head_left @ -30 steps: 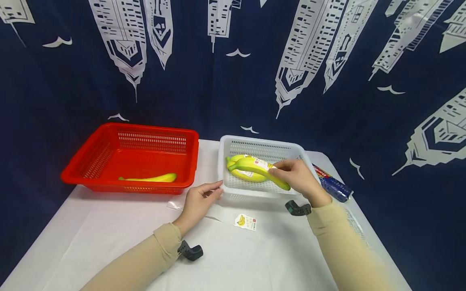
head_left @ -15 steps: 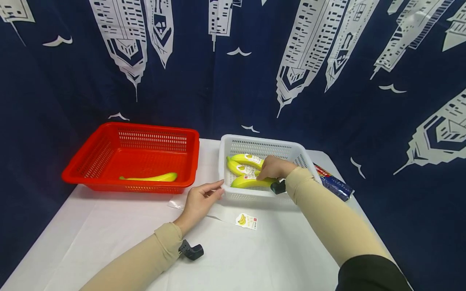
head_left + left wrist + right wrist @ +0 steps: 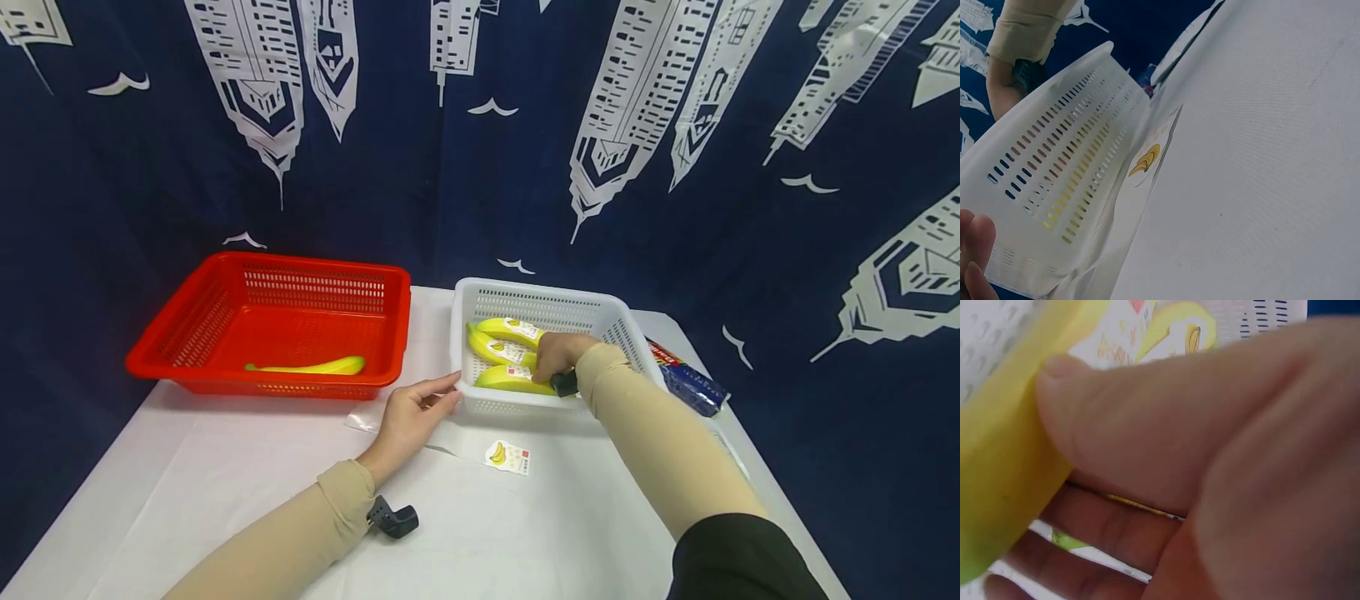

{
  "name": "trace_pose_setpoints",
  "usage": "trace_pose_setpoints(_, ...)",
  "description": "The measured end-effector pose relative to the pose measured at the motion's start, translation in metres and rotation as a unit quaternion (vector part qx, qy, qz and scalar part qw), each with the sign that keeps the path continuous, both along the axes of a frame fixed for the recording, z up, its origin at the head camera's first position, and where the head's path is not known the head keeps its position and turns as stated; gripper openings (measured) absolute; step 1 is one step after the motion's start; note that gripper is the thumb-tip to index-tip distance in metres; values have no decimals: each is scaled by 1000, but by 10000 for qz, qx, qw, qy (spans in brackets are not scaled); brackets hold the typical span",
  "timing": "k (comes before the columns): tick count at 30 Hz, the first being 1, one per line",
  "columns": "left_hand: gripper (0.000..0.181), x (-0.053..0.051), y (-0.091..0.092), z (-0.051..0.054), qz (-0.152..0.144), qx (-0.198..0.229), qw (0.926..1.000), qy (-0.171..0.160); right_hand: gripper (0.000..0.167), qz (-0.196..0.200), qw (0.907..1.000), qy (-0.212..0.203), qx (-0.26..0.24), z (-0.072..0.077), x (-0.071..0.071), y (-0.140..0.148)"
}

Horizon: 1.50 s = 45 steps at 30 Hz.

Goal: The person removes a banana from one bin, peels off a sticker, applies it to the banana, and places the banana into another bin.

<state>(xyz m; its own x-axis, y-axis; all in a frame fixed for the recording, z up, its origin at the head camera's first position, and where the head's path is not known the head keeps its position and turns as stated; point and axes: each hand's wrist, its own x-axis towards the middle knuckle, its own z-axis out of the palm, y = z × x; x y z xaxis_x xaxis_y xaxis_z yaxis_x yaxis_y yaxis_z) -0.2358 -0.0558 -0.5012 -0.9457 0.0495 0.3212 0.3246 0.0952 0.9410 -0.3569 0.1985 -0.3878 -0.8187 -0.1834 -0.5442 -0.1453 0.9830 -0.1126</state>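
Several yellow bananas with printed stickers lie side by side in the white basket (image 3: 540, 288). My right hand (image 3: 558, 354) reaches into that basket and grips the nearest banana (image 3: 504, 380). In the right wrist view its thumb (image 3: 1079, 406) presses the banana (image 3: 1004, 469), with fingers on the underside. Two more bananas (image 3: 510, 350) lie behind it, partly covered by the hand. At the basket's front left corner, my left hand (image 3: 408, 421) holds the rim between thumb and fingers. Only its fingertips (image 3: 982, 237) show in the left wrist view.
On the left stands a red basket (image 3: 300, 262) with one banana (image 3: 315, 367) inside. A strip with a banana sticker (image 3: 507, 457) lies on the white tabletop before the white basket. A blue and red packet (image 3: 690, 383) is at the right.
My right hand has lowered the banana into the white basket, where it lies in front of the others. It then shifted slightly left. My left hand has stayed at the corner.
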Motion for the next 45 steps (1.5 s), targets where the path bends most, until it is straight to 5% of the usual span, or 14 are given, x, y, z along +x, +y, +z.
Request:
trace_pose_setpoints(10, 36, 0, 3, -2, -89, 62, 9999, -80, 5, -469, 9983, 218, -259, -10, -6, -4)
trace_pose_setpoints(15, 36, 1, 4, -2, -99, 113, 9998, -87, 14, -228, 9991, 210, -275, -2, 2, -11)
trace_pose_setpoints(22, 35, 2, 5, 0, -74, 187, 9997, -105, 42, 108, 9955, 892, 305, -2, 6, -18)
trace_pose_setpoints(27, 35, 2, 6, 3, -55, 145, 9998, -107, 48, 373, 9892, 1205, 741, -3, 5, -22)
trace_pose_setpoints(36, 37, 0, 4, 1, -168, 62, 9998, -38, 44, 373, 9880, 1301, 744, 0, 1, -21)
trace_pose_setpoints(41, 38, 0, 3, 1, -182, 29, 9998, -40, 24, 225, 9845, 1698, 365, 9, -1, -24)
trace_pose_setpoints(45, 37, 0, 0, 0, -141, 14, 9999, -85, 26, -181, 9656, 2305, -1190, 23, 9, -36)
